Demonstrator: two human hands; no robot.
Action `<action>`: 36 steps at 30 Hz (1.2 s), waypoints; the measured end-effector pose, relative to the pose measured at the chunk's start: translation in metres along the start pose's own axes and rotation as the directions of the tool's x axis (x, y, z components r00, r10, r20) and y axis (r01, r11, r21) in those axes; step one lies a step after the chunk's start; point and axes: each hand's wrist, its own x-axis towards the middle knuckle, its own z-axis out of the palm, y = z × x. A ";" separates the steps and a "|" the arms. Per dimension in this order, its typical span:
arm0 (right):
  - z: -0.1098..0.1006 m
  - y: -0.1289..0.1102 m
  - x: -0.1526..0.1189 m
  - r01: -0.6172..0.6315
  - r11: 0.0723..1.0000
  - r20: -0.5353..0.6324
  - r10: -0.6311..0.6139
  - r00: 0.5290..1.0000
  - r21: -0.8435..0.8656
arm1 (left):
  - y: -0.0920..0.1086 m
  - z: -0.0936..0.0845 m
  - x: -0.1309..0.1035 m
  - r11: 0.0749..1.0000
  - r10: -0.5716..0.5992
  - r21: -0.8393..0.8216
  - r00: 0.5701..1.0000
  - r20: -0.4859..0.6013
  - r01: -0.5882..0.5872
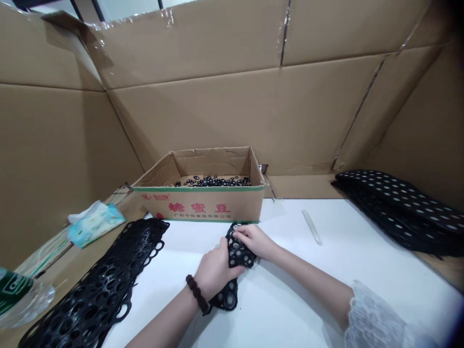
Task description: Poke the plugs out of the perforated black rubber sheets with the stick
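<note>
A small black rubber sheet (237, 252) with rows of round, pale-centred spots is held over the white table, just in front of the cardboard box. My left hand (217, 270) is closed around its middle, thumb pressed along it, and the lower end (229, 296) sticks out beneath the palm. At the upper right edge, the fingers of my right hand (255, 240) are closed in a pinch on the same sheet. Whether a loose ring sits between those fingertips is hidden. Many small black rings (213, 181) lie inside the cardboard box (213, 205).
Perforated black sheets (97, 280) are piled at the left, beside a tissue pack (96, 224) and a clear bottle (21, 297). Spotted black sheets (398, 208) are stacked at the right. A translucent stick (311, 226) lies on the white table (290, 309). Cardboard walls (224, 111) surround it.
</note>
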 end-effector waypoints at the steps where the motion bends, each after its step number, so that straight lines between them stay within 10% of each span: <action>1: -0.002 -0.001 -0.001 -0.002 1.000 -0.002 0.002 1.000 -0.023 | -0.001 0.000 0.000 1.000 0.018 -0.003 1.000 -0.007 -0.018; 13: 0.002 -0.016 -0.023 0.010 0.930 0.108 0.033 0.994 -0.369 | -0.004 -0.001 -0.002 0.992 0.124 0.017 0.991 -0.049 -0.123; 22: -0.005 -0.017 -0.016 -0.009 0.985 -0.185 0.041 0.982 0.171 | 0.005 -0.003 -0.002 0.893 0.088 -0.404 0.958 -0.274 -0.198; 28: -0.022 -0.007 -0.012 -0.161 0.840 -0.392 0.400 0.828 0.518 | 0.006 0.002 -0.009 0.857 -0.011 -0.482 0.928 -0.372 -0.183; 32: -0.054 -0.014 -0.022 -0.070 0.874 -0.501 0.339 0.796 0.480 | -0.007 0.000 0.000 0.824 -0.125 -0.546 0.890 -0.438 -0.153; 36: -0.095 -0.033 -0.019 0.036 0.917 -0.692 0.273 0.668 0.397 | -0.008 0.000 0.006 0.780 -0.119 -0.601 0.901 -0.417 -0.175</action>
